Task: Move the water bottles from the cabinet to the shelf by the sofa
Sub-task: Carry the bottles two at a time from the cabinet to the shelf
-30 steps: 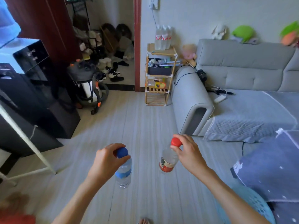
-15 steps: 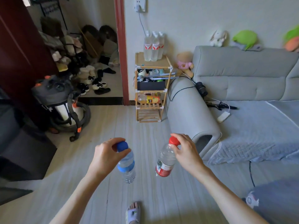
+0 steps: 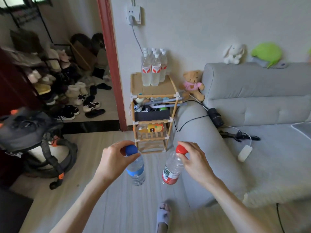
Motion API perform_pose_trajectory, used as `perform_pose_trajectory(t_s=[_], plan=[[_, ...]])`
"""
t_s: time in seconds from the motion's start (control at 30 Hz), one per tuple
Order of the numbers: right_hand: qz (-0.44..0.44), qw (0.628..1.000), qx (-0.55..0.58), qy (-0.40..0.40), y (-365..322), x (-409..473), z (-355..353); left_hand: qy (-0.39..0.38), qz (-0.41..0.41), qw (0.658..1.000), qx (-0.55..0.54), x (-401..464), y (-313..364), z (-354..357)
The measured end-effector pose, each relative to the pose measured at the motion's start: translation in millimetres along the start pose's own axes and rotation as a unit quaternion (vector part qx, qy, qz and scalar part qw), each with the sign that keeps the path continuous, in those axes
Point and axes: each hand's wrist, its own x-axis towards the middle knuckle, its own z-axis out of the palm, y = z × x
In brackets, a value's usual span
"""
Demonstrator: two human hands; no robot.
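The left hand (image 3: 114, 161) had its grip clamped on the blue cap of a water bottle (image 3: 136, 170), fingers and thumb pinched around the top, so the bottle with its blue label hung straight down below the hand, above the floor (image 3: 84, 190). The right hand (image 3: 195, 161) had its grip clamped the same way on the red cap of a second bottle (image 3: 171, 170); this one, with a red label, hung below and slightly left of the hand, its base tilted toward the other bottle. The two bottles were near each other but apart, side by side in the near middle of the scene.

Farther away, straight ahead, stood the wooden shelf (image 3: 152, 113), just left of the grey sofa (image 3: 252, 115) and touching its armrest. On the shelf's top board, at the far edge, a cluster of clear bottles (image 3: 152, 69) with red labels stood upright against the wall. A teddy bear (image 3: 192, 84) sat to the right of the shelf, and a vacuum cleaner (image 3: 33, 137) stood on the floor at the left.
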Motion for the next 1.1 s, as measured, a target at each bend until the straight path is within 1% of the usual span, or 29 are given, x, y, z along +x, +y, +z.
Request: perform_pose_trajectory(t_s=[0.17,0.27,0.43,0.63,0.77,0.9,1.1], plan=[[-0.029,0.998,-0.008,-0.051,32,107,-5,0.024,-0.020,0.999,-0.023,102,9,26],[-0.055,0.997,-0.003,-0.063,45,180,-18,0.029,-0.018,0.999,-0.017,165,21,38],[-0.076,0.997,0.000,-0.035,49,294,-37,0.068,-0.032,0.997,-0.031,260,31,47],[-0.083,0.997,-0.005,0.008,55,413,-45,0.078,0.007,0.996,-0.037,373,36,49],[-0.075,0.997,-0.016,0.025,60,477,-41,0.064,0.034,0.997,-0.039,441,30,52],[-0.062,0.998,-0.024,0.021,64,527,-36,0.044,0.049,0.997,-0.041,492,24,59],[-0.036,0.999,-0.029,-0.006,78,585,-27,0.009,0.037,0.999,-0.031,545,16,68]])
